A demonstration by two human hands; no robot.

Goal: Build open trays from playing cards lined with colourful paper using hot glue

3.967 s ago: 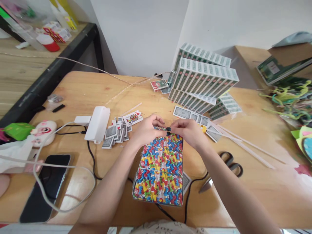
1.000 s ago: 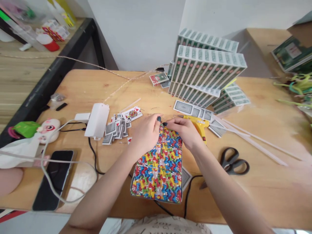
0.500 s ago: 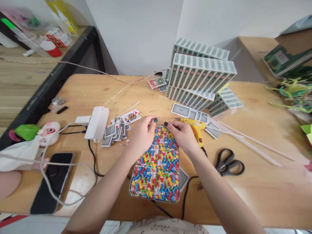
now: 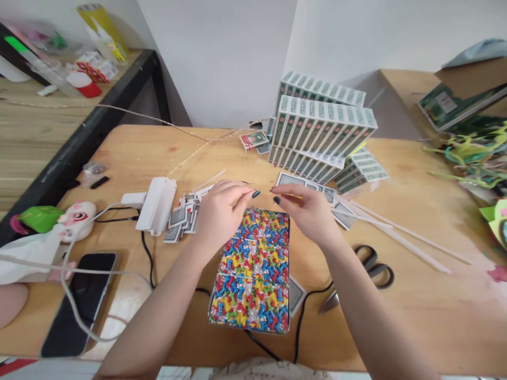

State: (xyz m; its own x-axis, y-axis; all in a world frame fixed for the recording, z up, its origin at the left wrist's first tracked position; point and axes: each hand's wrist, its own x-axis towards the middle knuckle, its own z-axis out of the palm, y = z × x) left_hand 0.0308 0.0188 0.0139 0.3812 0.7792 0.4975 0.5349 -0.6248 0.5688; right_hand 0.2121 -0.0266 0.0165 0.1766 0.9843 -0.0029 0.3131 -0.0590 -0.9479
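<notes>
A panel of cards with a bright multicolour pattern lies flat on the wooden table in front of me. My left hand hovers just above its far left corner, fingers curled and thumb against the forefinger. My right hand hovers over the far right corner, fingertips pinched and pointing left. A small gap separates the two sets of fingertips. I cannot make out anything between the fingers. A sliver of the yellow glue gun shows behind my right hand.
Left of my hands lie a heap of small playing cards, a white device with cables and a phone. Stacked card boxes stand behind. Scissors and long glue sticks lie to the right.
Both hands have lifted off the far edge of the patterned panel and drawn slightly apart. My right hand now covers most of the glue gun.
</notes>
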